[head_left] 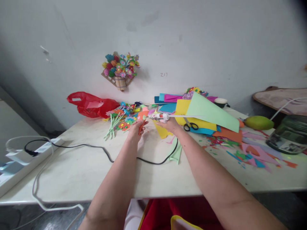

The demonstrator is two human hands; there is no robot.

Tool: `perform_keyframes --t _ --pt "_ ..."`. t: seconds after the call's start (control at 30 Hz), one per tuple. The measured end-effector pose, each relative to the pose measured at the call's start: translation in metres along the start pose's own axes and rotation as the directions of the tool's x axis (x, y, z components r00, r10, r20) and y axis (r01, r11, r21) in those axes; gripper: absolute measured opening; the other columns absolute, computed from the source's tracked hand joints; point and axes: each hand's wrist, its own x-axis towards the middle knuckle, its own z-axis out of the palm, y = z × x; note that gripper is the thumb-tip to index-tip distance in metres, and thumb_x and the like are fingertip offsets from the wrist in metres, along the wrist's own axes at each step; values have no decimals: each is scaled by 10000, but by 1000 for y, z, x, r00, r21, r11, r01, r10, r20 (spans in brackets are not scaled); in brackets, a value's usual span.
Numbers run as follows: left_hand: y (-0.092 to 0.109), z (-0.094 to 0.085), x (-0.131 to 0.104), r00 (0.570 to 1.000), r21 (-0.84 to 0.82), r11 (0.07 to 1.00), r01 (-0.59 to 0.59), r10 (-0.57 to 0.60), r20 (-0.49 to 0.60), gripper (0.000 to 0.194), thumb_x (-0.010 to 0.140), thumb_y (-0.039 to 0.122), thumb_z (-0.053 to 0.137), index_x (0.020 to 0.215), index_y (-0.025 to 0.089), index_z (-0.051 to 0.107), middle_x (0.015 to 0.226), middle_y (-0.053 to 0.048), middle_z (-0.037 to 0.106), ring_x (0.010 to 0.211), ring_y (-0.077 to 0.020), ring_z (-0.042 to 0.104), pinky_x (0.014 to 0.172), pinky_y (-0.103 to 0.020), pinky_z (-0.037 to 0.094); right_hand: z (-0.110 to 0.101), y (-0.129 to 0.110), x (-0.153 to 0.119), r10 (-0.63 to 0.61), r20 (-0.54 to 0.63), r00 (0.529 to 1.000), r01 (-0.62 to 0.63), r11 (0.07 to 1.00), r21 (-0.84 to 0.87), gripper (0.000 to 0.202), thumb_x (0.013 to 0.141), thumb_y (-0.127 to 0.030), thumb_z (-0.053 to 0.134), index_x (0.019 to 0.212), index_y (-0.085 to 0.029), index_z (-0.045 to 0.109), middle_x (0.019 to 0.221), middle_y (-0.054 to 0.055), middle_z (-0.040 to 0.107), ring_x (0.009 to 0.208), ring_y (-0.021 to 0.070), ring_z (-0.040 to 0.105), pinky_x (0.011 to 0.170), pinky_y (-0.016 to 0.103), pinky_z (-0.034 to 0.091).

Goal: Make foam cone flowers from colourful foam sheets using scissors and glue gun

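Note:
My left hand (138, 126) is closed on an orange paper piece (143, 114) over the middle of the table. Just right of it, my right hand (169, 124) is wrapped round a white glue gun (158, 117), its nozzle pointing left at the orange piece. A long white glue stick (183, 116) sticks out of the gun's back end to the right. From below my right hand a black cord (153, 163) curves over the table to the left. Cut paper flowers (123, 126) and light green strips (111, 126) lie left of my left hand.
Scissors (191, 126) lie on coloured sheets (208, 111) at the right, near scraps (255, 155), a green mango (259, 122) and a glass jar (290, 134). A red bag (92, 104) stands at the back left. A power strip (31, 163) lies along the left edge.

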Motion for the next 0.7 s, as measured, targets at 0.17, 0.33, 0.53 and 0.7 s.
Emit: perform_keyframes --t 0.17,0.33,0.53,0.7 --pt "1 1 -1 1000 1 1000 2 -2 -2 107 696 124 585 757 156 503 714 -74 677 346 -26 390 304 -132 162 -1 1 1 -9 51 999 6 998 60 324 660 -325 720 956 -205 660 1038 74 698 980 235 642 880 349 484" --pt "0 0 0 1000 -3 1000 0 0 1 139 673 129 618 748 159 505 701 -65 673 352 -26 396 308 -127 170 0 0 1 -5 69 998 -4 993 122 297 649 -323 720 909 -190 663 986 75 706 927 232 655 844 349 502" --pt "-2 -1 0 1000 16 1000 -15 15 26 152 659 153 649 738 150 519 741 -94 692 353 -26 401 313 -137 158 2 -4 0 32 85 996 -42 992 117 261 643 -324 726 863 -199 663 927 60 714 889 231 661 821 355 513" --pt "-2 0 -1 1000 33 999 -13 12 29 171 649 162 664 744 152 521 761 -100 699 360 -29 411 319 -143 155 3 -4 0 17 55 998 -23 992 122 282 653 -327 720 894 -197 654 964 63 709 907 218 653 834 339 506"
